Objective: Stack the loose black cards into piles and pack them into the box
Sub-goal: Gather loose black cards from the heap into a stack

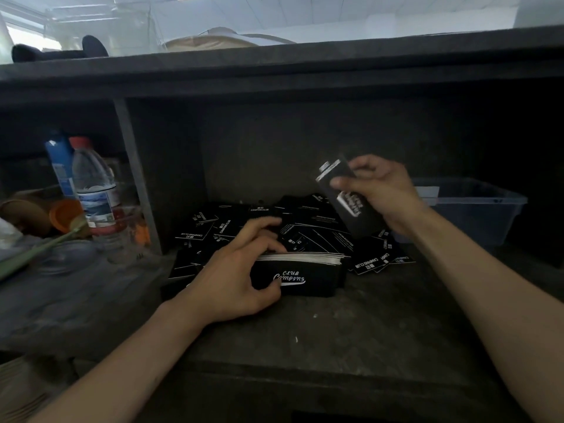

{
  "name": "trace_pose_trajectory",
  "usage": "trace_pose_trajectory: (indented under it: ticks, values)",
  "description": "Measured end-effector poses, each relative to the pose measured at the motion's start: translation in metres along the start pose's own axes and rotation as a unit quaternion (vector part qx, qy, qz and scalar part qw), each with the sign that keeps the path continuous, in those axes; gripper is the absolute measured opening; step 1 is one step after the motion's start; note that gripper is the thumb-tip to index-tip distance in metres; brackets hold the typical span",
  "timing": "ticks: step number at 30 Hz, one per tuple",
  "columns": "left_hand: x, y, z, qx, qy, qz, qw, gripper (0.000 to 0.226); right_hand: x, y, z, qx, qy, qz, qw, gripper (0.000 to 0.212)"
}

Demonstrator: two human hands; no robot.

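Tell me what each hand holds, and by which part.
Left hand grips the large card pile by its left end. Right hand holds a smaller raised pile by its upper half.

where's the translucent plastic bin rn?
Head view, far right on the shelf: the translucent plastic bin sits behind the right hand, which holds a card stack, and right of the loose black cards.
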State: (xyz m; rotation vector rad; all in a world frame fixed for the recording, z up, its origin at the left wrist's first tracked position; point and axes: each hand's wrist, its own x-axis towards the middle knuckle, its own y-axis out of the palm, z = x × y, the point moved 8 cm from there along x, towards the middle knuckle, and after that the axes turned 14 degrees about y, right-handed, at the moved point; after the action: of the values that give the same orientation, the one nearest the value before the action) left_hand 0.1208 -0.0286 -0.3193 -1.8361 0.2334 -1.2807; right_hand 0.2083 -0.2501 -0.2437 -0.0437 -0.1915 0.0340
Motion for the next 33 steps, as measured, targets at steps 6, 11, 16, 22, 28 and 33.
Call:
trace_pose_trajectory:
  ticks: [6,11,16,22,28,33]
  values:
    - [0.000,-0.001,0.003,-0.033,-0.033,0.001,0.999,0.057,-0.032,0.080,-0.044,-0.303,0.061,0.243,0.919,0.029]
    - [-0.002,0.001,0.006,-0.061,-0.073,0.006,0.995,0.067,-0.005,0.039,-0.029,-0.202,0.086,0.127,0.967,0.037]
    - [-0.002,0.004,0.006,-0.032,-0.053,0.035,0.997,0.053,0.024,0.003,-0.048,-0.564,-0.024,-0.027,0.825,0.042]
    - [-0.003,0.002,0.005,-0.017,-0.055,0.037,0.998,0.048,0.027,0.010,-0.049,-0.580,-0.069,-0.023,0.811,0.027]
    - [-0.002,0.003,0.005,-0.017,-0.054,0.037,0.998,0.047,0.014,-0.007,-0.014,-0.517,-0.135,-0.172,0.828,0.022]
    - [0.000,0.000,0.002,-0.017,-0.027,0.009,0.999,0.043,0.012,0.005,-0.031,-0.069,0.079,0.015,0.994,0.035]
